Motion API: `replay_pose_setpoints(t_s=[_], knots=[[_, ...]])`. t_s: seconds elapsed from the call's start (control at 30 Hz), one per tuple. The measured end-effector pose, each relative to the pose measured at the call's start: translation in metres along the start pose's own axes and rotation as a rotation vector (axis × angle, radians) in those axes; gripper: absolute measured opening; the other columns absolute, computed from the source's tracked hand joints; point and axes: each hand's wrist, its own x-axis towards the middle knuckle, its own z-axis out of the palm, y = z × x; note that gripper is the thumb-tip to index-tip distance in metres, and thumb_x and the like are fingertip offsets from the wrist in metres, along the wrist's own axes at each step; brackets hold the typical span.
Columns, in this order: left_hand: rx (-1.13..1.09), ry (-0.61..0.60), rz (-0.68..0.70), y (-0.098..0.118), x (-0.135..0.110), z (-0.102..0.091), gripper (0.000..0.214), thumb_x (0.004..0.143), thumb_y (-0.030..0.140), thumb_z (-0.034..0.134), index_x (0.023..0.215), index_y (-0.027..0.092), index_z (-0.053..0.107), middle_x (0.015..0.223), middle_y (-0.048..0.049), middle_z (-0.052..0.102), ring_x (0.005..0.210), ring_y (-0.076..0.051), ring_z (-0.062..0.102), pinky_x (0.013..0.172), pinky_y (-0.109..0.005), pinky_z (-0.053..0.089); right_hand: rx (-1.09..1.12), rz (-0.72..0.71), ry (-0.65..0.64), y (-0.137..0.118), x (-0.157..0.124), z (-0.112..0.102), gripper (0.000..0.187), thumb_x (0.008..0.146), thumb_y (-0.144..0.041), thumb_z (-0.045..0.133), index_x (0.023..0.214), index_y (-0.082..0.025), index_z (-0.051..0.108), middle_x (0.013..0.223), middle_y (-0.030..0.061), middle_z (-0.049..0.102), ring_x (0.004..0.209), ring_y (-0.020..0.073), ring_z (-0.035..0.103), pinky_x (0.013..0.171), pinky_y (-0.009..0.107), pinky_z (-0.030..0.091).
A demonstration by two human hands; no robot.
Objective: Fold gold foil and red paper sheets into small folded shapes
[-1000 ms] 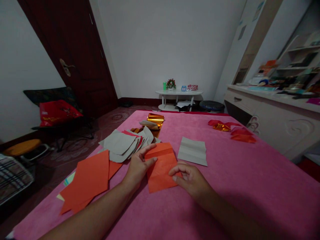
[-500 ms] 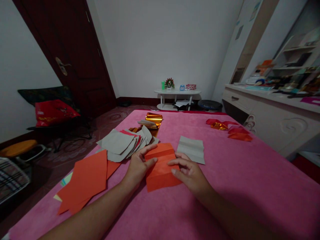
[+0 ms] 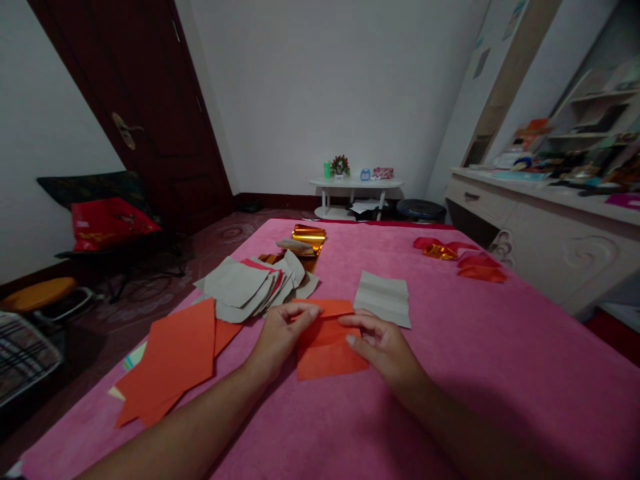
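An orange sheet of paper (image 3: 330,357) with crosswise creases lies in front of me, its far edge folded over toward me. My left hand (image 3: 285,330) pinches that folded edge on the left between thumb and fingers. On the right side of the sheet, my right hand (image 3: 383,343) has its fingers and thumb at the paper's edge, closed lightly on it. Just beyond my right hand lies a creased grey sheet (image 3: 383,297). A pile of grey paper pieces (image 3: 237,288) with some red among them sits past my left hand.
Orange sheets (image 3: 180,357) lie at the left edge of the pink-covered table (image 3: 475,373). Shiny gold foil (image 3: 309,237) is at the far side. Red and gold folded pieces (image 3: 440,252) rest at the far right. A white dresser (image 3: 550,220) stands to the right.
The far edge of the orange paper has been folded over toward me. My left thumb and fingers have closed on that fold, while my right hand has barely shifted.
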Motion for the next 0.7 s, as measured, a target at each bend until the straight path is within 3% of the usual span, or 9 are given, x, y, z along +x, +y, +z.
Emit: replay_pose_setpoints(t_s=[0.17, 0.33, 0.43, 0.53, 0.63, 0.7], knots=[[0.014, -0.013, 0.009, -0.0030, 0.0011, -0.0002, 0.022, 0.071, 0.035, 0.071, 0.072, 0.014, 0.074, 0.075, -0.0069, 0.069, 0.072, -0.018, 0.060, 0.067, -0.027, 0.045, 0.003, 0.023, 0.009, -0.0034, -0.0006, 0.0015, 0.020, 0.069, -0.030, 0.067, 0.087, -0.020, 0.066, 0.101, 0.0065, 0.059, 0.094, 0.0206, 0.060, 0.080, 0.032, 0.050], [0.044, 0.066, 0.033, -0.0086, 0.0032, -0.0017, 0.016, 0.065, 0.027, 0.075, 0.076, 0.016, 0.075, 0.079, -0.0073, 0.071, 0.074, -0.019, 0.062, 0.072, -0.029, 0.046, 0.029, 0.087, 0.152, -0.0078, -0.0013, -0.0003, 0.023, 0.068, -0.035, 0.069, 0.078, -0.021, 0.054, 0.073, 0.0003, 0.059, 0.068, 0.0151, 0.058, 0.065, 0.027, 0.048], [0.054, 0.073, 0.070, -0.0058, 0.0014, -0.0010, 0.013, 0.064, 0.025, 0.075, 0.074, 0.016, 0.074, 0.076, -0.0063, 0.071, 0.073, -0.020, 0.062, 0.073, -0.031, 0.047, 0.134, 0.115, 0.205, -0.0095, -0.0007, -0.0002, 0.034, 0.069, -0.041, 0.071, 0.087, -0.022, 0.050, 0.080, 0.0020, 0.062, 0.069, 0.0162, 0.060, 0.064, 0.028, 0.048], [0.089, 0.054, 0.128, -0.0015, -0.0016, 0.0009, 0.010, 0.065, 0.023, 0.074, 0.074, 0.017, 0.074, 0.077, -0.0061, 0.071, 0.076, -0.021, 0.063, 0.076, -0.032, 0.047, 0.148, 0.119, 0.139, -0.0079, -0.0001, 0.0013, 0.037, 0.069, -0.044, 0.072, 0.091, -0.021, 0.055, 0.083, 0.0039, 0.065, 0.077, 0.0194, 0.062, 0.072, 0.033, 0.049], [0.104, 0.028, 0.153, 0.0003, -0.0036, 0.0029, 0.012, 0.066, 0.023, 0.074, 0.076, 0.017, 0.074, 0.079, -0.0066, 0.071, 0.078, -0.021, 0.063, 0.078, -0.031, 0.047, 0.103, 0.119, 0.072, -0.0044, -0.0003, 0.0016, 0.029, 0.072, -0.046, 0.068, 0.077, -0.019, 0.059, 0.074, 0.0023, 0.064, 0.072, 0.0187, 0.061, 0.069, 0.031, 0.048], [0.070, 0.039, 0.173, -0.0001, -0.0040, 0.0040, 0.023, 0.065, 0.022, 0.075, 0.088, 0.018, 0.074, 0.085, -0.0064, 0.071, 0.081, -0.021, 0.063, 0.079, -0.030, 0.047, 0.072, 0.114, 0.084, -0.0031, -0.0006, 0.0004, 0.029, 0.075, -0.046, 0.065, 0.070, -0.019, 0.058, 0.069, 0.0004, 0.061, 0.065, 0.0161, 0.058, 0.064, 0.029, 0.046]])
